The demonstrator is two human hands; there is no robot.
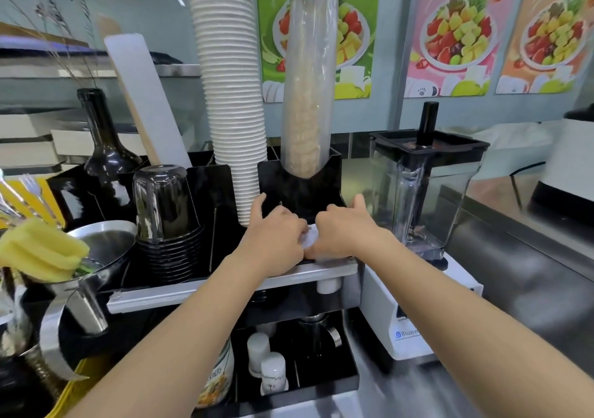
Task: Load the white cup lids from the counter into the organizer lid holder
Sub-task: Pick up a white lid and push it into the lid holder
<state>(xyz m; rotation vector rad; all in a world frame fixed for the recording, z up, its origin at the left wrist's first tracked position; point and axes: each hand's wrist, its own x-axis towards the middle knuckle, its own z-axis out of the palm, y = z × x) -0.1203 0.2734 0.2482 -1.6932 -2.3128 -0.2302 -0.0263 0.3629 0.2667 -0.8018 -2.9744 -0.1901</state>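
Both hands meet over the front right compartment of the black organizer [299, 186]. My left hand [273, 234] and my right hand [340, 231] press together around a small stack of white cup lids [309, 239], of which only a sliver shows between the fingers. The lids sit low inside the compartment, just behind the organizer's silver front ledge [231, 285]. The rest of the stack is hidden by my hands.
A tall stack of white paper cups [231, 96] and a sleeve of clear cups [308, 79] stand right behind my hands. A blender jar [421, 192] is close on the right, black lids with a clear cup [167, 211] on the left. White bottles [273, 372] stand below.
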